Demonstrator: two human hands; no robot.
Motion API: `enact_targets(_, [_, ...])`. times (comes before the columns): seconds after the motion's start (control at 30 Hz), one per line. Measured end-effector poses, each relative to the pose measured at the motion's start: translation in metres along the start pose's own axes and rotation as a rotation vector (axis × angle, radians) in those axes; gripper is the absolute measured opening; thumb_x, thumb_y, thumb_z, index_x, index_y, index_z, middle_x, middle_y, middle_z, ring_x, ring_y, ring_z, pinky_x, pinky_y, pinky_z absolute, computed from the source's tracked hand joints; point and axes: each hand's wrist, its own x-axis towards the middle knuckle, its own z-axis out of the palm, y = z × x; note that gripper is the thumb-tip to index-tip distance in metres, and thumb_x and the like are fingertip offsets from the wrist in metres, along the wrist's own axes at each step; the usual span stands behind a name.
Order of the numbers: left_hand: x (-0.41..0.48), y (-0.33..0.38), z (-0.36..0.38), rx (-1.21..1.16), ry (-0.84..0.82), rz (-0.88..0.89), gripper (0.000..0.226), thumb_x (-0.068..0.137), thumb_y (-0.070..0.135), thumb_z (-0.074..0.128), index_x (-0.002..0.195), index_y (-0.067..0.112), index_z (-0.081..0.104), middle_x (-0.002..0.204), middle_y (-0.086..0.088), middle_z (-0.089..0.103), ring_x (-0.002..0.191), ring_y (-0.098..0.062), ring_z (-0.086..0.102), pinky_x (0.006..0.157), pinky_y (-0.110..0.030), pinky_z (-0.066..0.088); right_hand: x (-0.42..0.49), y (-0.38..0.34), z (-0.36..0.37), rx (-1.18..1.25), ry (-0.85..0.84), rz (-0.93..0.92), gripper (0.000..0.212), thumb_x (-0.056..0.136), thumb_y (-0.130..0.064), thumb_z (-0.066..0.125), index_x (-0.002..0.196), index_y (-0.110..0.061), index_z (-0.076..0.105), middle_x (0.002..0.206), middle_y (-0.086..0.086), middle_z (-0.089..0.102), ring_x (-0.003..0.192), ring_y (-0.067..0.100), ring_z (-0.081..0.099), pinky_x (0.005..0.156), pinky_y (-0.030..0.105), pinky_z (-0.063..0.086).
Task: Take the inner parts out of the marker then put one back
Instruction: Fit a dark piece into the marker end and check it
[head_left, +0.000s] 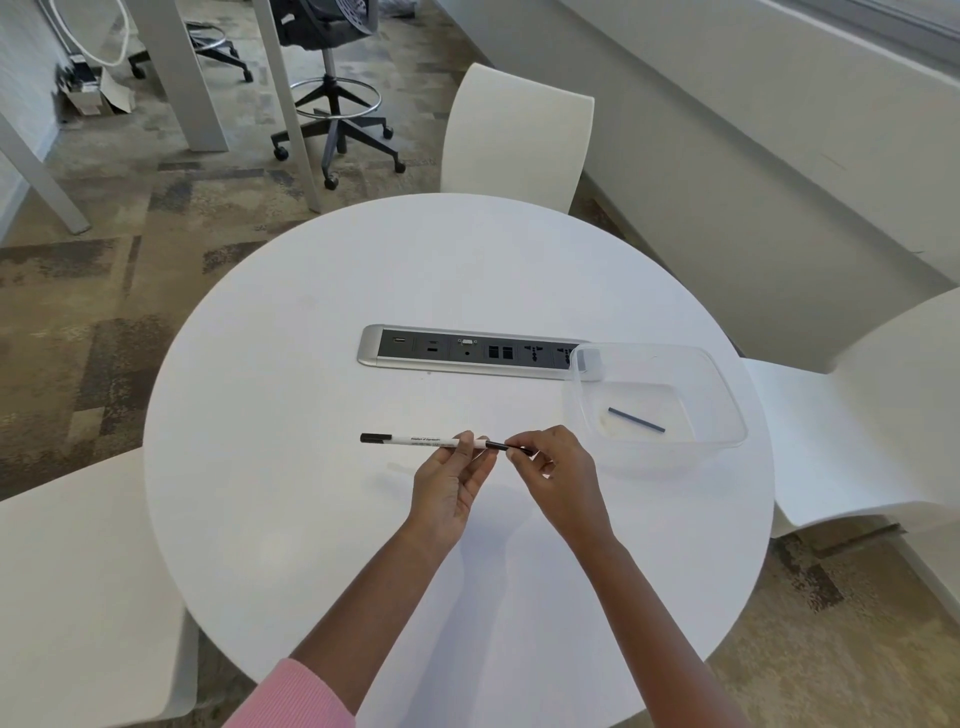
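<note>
— How are the hands placed?

— Both reach in from the bottom of the frame and meet over the middle of the round white surface (311, 405). The left hand (449, 488) is turned palm up, and its fingers (475, 460) grip the white marker (415, 440) near the right end of the barrel. The right hand (553, 470) is turned palm down, and its thumb and forefinger pinch a thin dark inner part (500, 445) that sticks out of that end.

— And the marker itself?

— It is held level above the surface, just below the centre of the frame, with its black cap pointing left.

— Is anything hard to see?

— The far end of the pinched part is hidden behind the right fingers, and I cannot tell how much of it sits inside the barrel. The print on the barrel is too small to read. A pink sleeve (291, 696) is cut off by the bottom edge.

— Anything else there?

— A second dark rod (636, 420) lies in a clear container (727, 410) at the right of the frame. The container's corner overlaps the end of the socket panel (447, 354).
</note>
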Motion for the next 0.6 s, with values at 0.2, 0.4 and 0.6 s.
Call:
enact_targets(0.2, [-0.0002, 0.0003, -0.0009, -0.002, -0.014, 0.003, 0.012, 0.090, 0.006, 0.052, 0.083, 0.000, 0.059, 0.063, -0.007, 0.071, 0.059, -0.013, 0.071, 0.061, -0.022, 0.059, -0.0003, -0.0014, -0.0002, 0.028, 0.007, 0.009, 0.011, 0.081, -0.008, 0.064, 0.087, -0.015, 0.070, 0.084, 0.009, 0.060, 0.063, 0.002, 0.054, 0.063, 0.001, 0.040])
enact_targets(0.4, [-0.0007, -0.0017, -0.0023, 0.094, -0.046, 0.058, 0.013, 0.090, 0.006, 0.053, 0.081, 0.001, 0.061, 0.070, -0.007, 0.069, 0.061, -0.011, 0.070, 0.059, -0.018, 0.057, -0.0027, -0.0040, -0.0004, -0.004, -0.003, -0.071, 0.013, 0.080, -0.004, 0.064, 0.090, -0.011, 0.069, 0.083, 0.008, 0.057, 0.063, 0.002, 0.052, 0.064, 0.001, 0.042])
enact_targets(0.6, [-0.0019, -0.0042, -0.0025, 0.143, -0.078, 0.067, 0.012, 0.090, 0.008, 0.053, 0.085, 0.000, 0.060, 0.063, -0.002, 0.071, 0.063, -0.010, 0.070, 0.061, -0.016, 0.056, -0.0032, -0.0050, 0.0018, 0.006, -0.016, -0.087, 0.014, 0.080, -0.004, 0.064, 0.091, -0.013, 0.070, 0.081, -0.001, 0.052, 0.064, -0.001, 0.052, 0.065, 0.000, 0.040])
